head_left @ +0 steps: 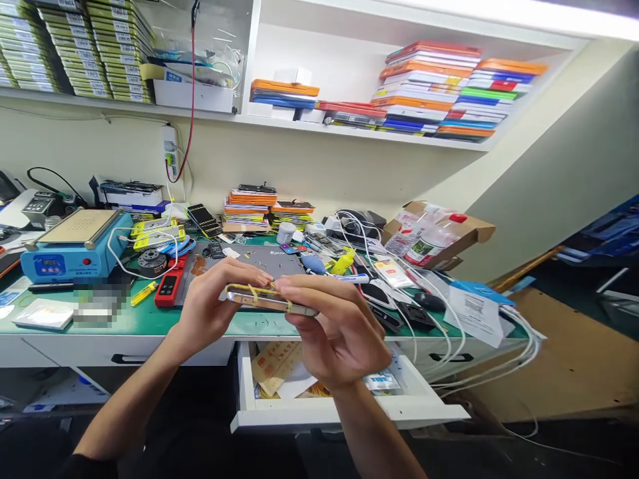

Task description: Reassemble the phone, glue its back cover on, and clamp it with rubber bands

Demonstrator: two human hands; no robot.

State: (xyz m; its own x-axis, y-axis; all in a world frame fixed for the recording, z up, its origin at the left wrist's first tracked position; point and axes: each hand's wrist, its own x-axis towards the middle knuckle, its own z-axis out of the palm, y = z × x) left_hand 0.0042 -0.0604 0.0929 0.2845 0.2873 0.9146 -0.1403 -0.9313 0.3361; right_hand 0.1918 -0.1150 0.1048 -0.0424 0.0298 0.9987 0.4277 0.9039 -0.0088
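Note:
A smartphone [272, 303] is held edge-on above the front of the bench, with its thin silver side towards me. Yellow rubber bands [253, 295] are looped across it, and a yellowish strip shows along its upper edge. My left hand [210, 303] is closed on the phone's left end, its fingers reaching over the top. On the other end, my right hand [339, 322] grips with the thumb below and fingers above. The fingertips of both hands come close together at the phone's top, where a band is partly hidden. The phone's broad faces cannot be seen clearly.
Below my hands a drawer [349, 418] stands pulled out, holding papers and yellow bands. A grey work mat [239, 263] lies on the green bench. To the left sits a blue heating machine [74, 249]; cables, a mouse [430, 301] and a cardboard box [476, 233] lie right.

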